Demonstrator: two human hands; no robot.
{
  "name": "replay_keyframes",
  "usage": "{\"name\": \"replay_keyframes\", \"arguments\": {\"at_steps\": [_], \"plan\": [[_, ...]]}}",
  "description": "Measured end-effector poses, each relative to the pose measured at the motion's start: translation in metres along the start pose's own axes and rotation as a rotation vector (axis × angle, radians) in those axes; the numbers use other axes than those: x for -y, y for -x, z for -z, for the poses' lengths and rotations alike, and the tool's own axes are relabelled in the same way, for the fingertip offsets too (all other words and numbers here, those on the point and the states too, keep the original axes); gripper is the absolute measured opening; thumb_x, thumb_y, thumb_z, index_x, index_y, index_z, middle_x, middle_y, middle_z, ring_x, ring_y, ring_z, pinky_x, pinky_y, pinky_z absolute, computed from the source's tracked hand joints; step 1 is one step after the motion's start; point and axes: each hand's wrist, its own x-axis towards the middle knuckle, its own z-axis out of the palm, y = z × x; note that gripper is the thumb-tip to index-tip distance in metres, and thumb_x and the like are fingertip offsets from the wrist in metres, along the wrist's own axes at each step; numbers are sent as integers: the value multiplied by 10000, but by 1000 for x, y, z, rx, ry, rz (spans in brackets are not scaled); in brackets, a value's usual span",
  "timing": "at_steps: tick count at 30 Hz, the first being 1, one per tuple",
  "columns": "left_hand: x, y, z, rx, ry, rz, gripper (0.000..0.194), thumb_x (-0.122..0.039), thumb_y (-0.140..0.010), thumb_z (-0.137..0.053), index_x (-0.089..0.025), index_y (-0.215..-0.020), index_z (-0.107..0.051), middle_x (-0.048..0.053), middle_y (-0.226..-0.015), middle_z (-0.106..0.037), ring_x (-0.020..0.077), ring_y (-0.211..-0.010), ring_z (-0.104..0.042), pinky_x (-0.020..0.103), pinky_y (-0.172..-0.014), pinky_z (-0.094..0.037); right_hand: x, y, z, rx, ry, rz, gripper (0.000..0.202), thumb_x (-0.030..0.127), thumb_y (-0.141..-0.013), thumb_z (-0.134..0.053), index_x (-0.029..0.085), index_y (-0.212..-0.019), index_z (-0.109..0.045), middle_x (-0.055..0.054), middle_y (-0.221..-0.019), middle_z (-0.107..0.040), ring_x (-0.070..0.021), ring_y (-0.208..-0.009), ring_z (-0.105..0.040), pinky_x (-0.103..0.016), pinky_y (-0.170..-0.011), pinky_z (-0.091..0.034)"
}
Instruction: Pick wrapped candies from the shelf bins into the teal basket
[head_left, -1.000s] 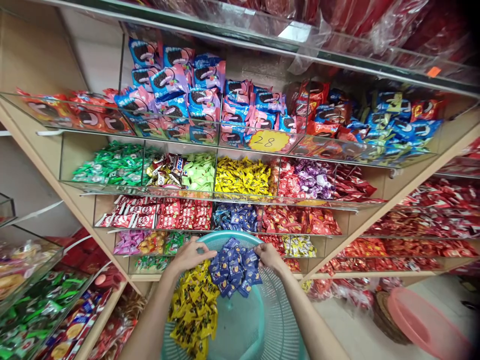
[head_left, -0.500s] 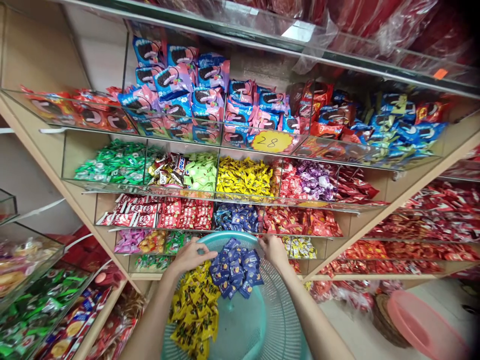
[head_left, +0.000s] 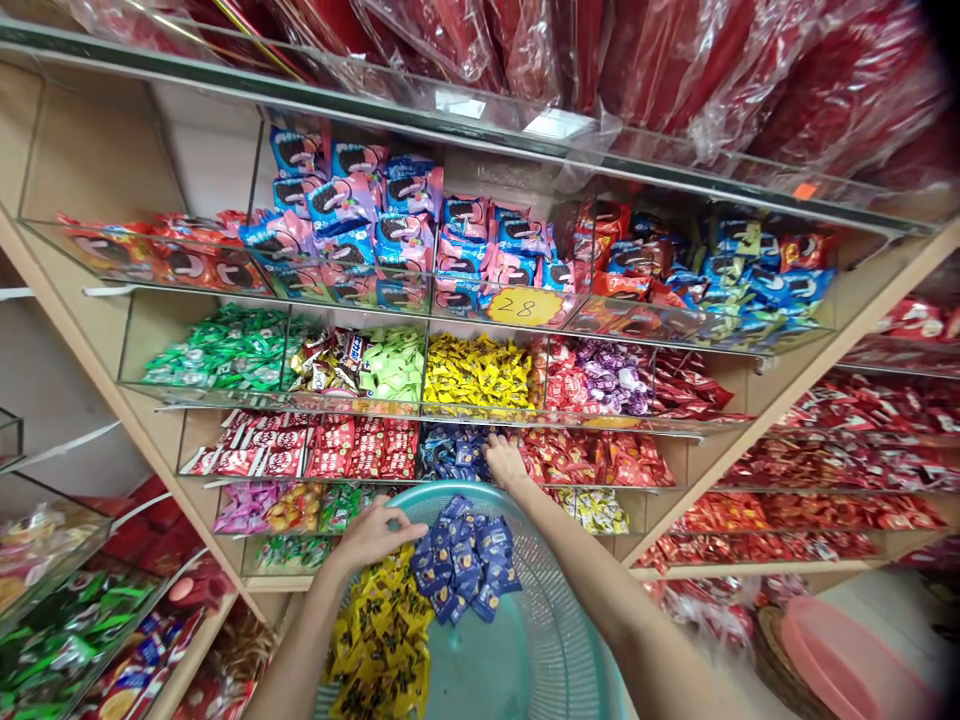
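A teal plastic basket (head_left: pixel 577 610) stands low in front of me. On its left side lies a pile of yellow-wrapped candies (head_left: pixel 382 635); a heap of dark blue packets (head_left: pixel 466 560) rests beside them toward the far rim. My left hand (head_left: pixel 379 535) is closed over the basket's far left rim, thumb and fingers curled inward. Beyond the basket, my right hand (head_left: pixel 505 464) reaches into the shelf compartment of blue-wrapped candies (head_left: pixel 454 450). Its fingers are bent together among the packets, and what they hold is hidden.
Glass-fronted shelves hold green candies (head_left: pixel 225 345), yellow candies (head_left: pixel 480 370), red packets (head_left: pixel 364 447) and blue-pink cookie packs (head_left: pixel 345 205). A yellow price tag (head_left: pixel 525 306) reads 28. Another candy rack (head_left: pixel 832 450) stands right; a pink basin (head_left: pixel 847 650) is low at right.
My right hand has left the basket's rim and moved forward into the blue candies. My left hand stays at the rim. The view has tilted up slightly.
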Motion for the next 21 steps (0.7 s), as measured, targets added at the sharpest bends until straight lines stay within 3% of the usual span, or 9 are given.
{"name": "replay_keyframes", "arguments": {"at_steps": [6, 14, 21], "plan": [[-1, 0, -1, -12, 12, 3, 550, -747, -599, -520, -239, -700, -706, 32, -1041, -602, 265, -1049, -532, 297, -895, -401, -3, -11, -17, 14, 63, 1, 301, 91, -807, -484, 134, -1073, -619, -174, -1200, -516, -255, -1054, -472, -360, -848, -364], [-2, 2, 2, 32, 6, 38, 559, -758, -606, -504, -241, -706, -693, 31, -1201, -543, 287, -1150, -476, 300, -899, -401, -2, -11, -20, 16, 95, -6, 333, 99, -746, -578, 139, -1073, -626, -168, -1202, -513, -256, -1039, -470, -344, -831, -358], [-7, 4, 3, 19, -8, 44, 554, -756, -612, -497, -239, -685, -683, 38, -1136, -552, 278, -1073, -519, 319, -902, -400, 0, -8, -19, -1, 94, -20, 274, 143, -833, -462, 131, -1046, -633, -175, -1202, -512, -252, -1027, -465, -357, -837, -350]]}}
